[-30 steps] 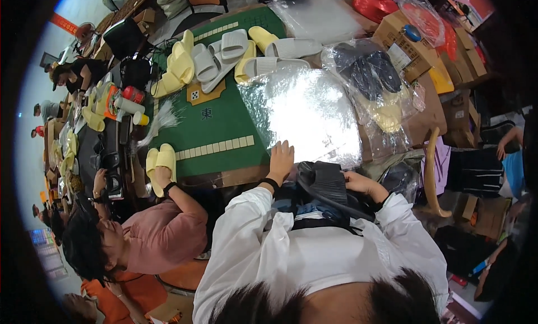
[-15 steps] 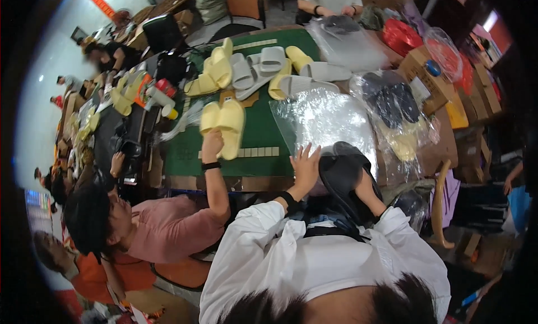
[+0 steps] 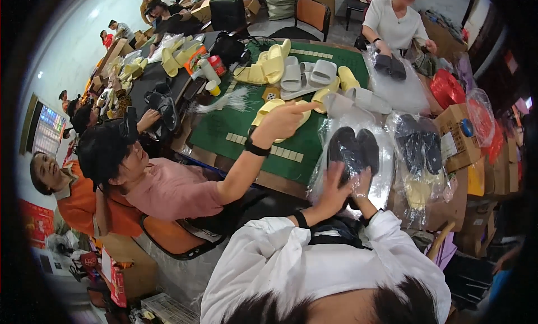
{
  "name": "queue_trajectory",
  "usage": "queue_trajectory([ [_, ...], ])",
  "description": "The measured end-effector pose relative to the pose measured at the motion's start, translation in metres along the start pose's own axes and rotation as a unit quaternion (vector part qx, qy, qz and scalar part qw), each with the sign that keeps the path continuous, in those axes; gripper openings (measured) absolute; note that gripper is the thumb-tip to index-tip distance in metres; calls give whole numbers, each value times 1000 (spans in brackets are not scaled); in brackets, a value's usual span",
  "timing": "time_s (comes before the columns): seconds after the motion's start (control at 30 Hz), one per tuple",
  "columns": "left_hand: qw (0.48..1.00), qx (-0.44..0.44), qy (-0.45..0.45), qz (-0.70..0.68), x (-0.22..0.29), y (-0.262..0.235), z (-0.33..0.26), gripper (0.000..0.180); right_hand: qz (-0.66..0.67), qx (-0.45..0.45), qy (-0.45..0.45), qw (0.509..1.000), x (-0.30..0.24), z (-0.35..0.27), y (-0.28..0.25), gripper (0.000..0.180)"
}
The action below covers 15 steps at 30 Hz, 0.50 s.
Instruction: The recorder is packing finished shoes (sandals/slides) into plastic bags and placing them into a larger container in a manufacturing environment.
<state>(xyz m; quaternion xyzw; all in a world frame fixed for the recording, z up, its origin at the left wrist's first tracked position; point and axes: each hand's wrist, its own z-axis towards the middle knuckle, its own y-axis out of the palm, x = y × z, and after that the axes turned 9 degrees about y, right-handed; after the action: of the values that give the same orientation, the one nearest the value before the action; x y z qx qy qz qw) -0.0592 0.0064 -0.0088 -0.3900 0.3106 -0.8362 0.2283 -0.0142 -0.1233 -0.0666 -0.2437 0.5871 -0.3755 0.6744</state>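
A pair of black slippers [image 3: 348,147] lies side by side in front of me, on a sheet of clear plastic bags [image 3: 385,175]. Clear film shows around the pair; whether they are inside a bag I cannot tell. My left hand [image 3: 329,196] rests on the heel end of the left slipper, its fingers spread. Close beside it, my right hand [image 3: 362,188] is closed at the heel of the right slipper. A black band circles my left wrist. To the right lies a clear bag [image 3: 417,161] with black slippers and a pale yellow pair.
A co-worker in pink at my left stretches an arm [image 3: 259,150] over the green mat [image 3: 213,136]. Yellow slides [image 3: 273,66] and grey slides [image 3: 324,72] lie beyond. Across the table, another person handles dark slippers [image 3: 390,66]. A cardboard box [image 3: 460,136] stands right.
The black slippers have moved from my lap onto the plastic, and both my hands have come together at their heels. The co-worker's hand has left the yellow slides and reaches right. My view has shifted left.
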Motion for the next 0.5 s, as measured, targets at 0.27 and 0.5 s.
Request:
queue_trajectory([
  [0.27,966,28,-148,-209,-21,-8,4,65,-26,139,40,989,-17,54,23,23],
  [0.5,805,6,-311,-506,-11,1,23,75,-28,-27,-43,998,-30,106,-5,36],
])
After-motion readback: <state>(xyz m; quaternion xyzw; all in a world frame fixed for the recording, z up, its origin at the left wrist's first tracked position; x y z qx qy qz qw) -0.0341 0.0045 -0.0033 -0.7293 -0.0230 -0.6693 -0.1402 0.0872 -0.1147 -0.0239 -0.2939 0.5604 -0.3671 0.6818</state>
